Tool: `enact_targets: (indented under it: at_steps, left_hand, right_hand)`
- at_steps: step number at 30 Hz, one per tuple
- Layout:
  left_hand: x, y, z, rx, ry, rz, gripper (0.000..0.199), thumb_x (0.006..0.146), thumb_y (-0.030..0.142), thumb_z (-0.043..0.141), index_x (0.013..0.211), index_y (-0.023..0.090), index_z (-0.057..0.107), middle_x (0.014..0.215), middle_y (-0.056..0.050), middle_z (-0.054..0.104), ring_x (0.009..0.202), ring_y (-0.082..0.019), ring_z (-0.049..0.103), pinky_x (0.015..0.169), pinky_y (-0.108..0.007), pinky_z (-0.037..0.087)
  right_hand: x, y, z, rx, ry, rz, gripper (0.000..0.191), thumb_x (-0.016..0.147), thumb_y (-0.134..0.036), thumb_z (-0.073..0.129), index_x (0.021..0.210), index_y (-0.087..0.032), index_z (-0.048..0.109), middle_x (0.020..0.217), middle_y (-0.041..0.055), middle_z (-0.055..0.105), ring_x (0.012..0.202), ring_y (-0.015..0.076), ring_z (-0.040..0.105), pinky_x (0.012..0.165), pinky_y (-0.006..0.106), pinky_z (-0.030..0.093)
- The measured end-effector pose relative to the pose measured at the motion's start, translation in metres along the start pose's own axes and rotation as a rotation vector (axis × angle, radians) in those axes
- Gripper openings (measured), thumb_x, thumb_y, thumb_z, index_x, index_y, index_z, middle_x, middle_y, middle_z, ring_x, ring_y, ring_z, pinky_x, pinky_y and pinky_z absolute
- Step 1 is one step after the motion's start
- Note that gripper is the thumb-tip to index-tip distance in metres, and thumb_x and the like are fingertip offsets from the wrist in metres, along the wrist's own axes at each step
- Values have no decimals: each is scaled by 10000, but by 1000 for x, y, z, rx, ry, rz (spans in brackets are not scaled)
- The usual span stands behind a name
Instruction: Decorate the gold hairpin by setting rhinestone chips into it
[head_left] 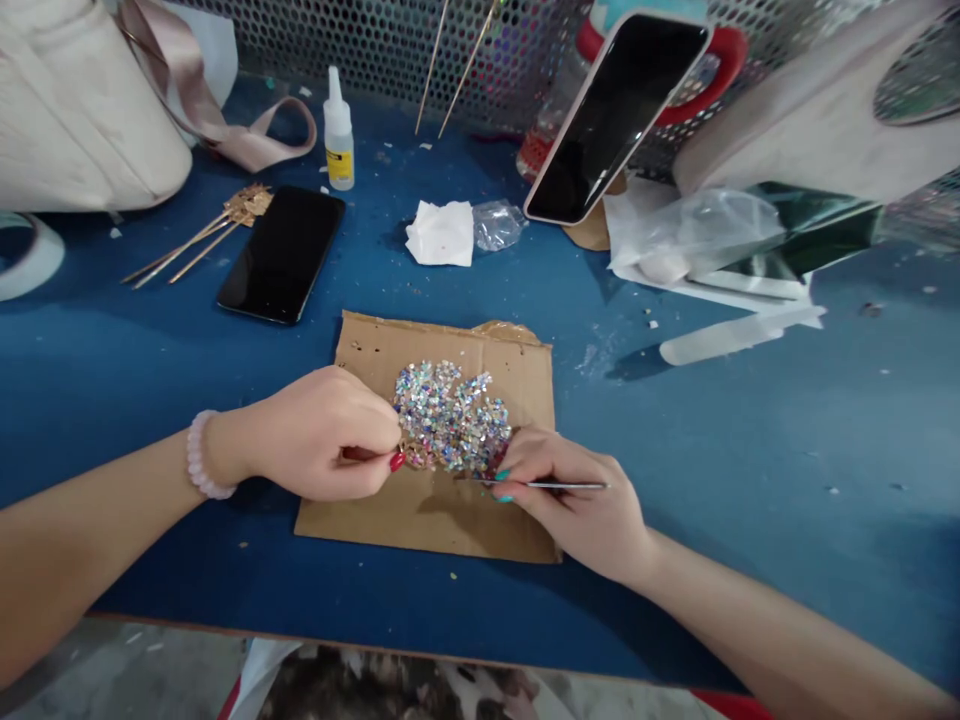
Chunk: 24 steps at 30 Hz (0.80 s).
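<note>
On a piece of brown cardboard lies a heap of small, glittering multicoloured rhinestones. My left hand, with a pale bead bracelet at its wrist, is closed in a pinch at the heap's left edge. A small gold-coloured piece shows at those fingertips, mostly hidden. From the right, my right hand grips a thin metal tool between thumb and fingers. The tool lies nearly level, its fine tip pointing left just below the heap; whether it has one prong or two I cannot tell.
Behind the cardboard are a black phone, gold-topped sticks, a glue bottle and white paper. Another phone leans upright against a jar. Plastic packaging and a whitish strip lie right on the blue table.
</note>
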<state>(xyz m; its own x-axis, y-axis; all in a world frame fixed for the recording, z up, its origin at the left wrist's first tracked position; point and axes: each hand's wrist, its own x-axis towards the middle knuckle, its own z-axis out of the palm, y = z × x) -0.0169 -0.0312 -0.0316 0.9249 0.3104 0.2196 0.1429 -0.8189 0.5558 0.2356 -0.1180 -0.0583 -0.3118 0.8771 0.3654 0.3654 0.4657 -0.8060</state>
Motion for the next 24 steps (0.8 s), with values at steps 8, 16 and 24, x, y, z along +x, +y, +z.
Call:
enact_targets:
  at_steps: [8,16,24]
  left_hand:
    - [0,-3,0,-75,-37,-30,302,752,75,413,582,191,191,523,50,253,497,-115,221,504,-281,219]
    - [1,-2,1,-87,-49,-37,298,761,84,414,571,186,209,516,54,257,497,-112,211,499,-274,214]
    - [1,-4,4,-100,-39,-34,295,774,98,440,552,178,263,530,61,256,504,-105,204,494,-272,205]
  right_hand:
    - [2,-2,-3,44,-51,-6,132,824,-175,671,703,-178,618,627,19,655,625,132,614,595,284,491]
    - [1,0,-5,48,-39,16,121,827,-199,674,729,-178,607,636,18,650,651,133,611,605,287,501]
    - [5,-2,-5,12,-64,-7,149,848,-227,654,725,-179,584,616,4,636,610,120,596,606,301,483]
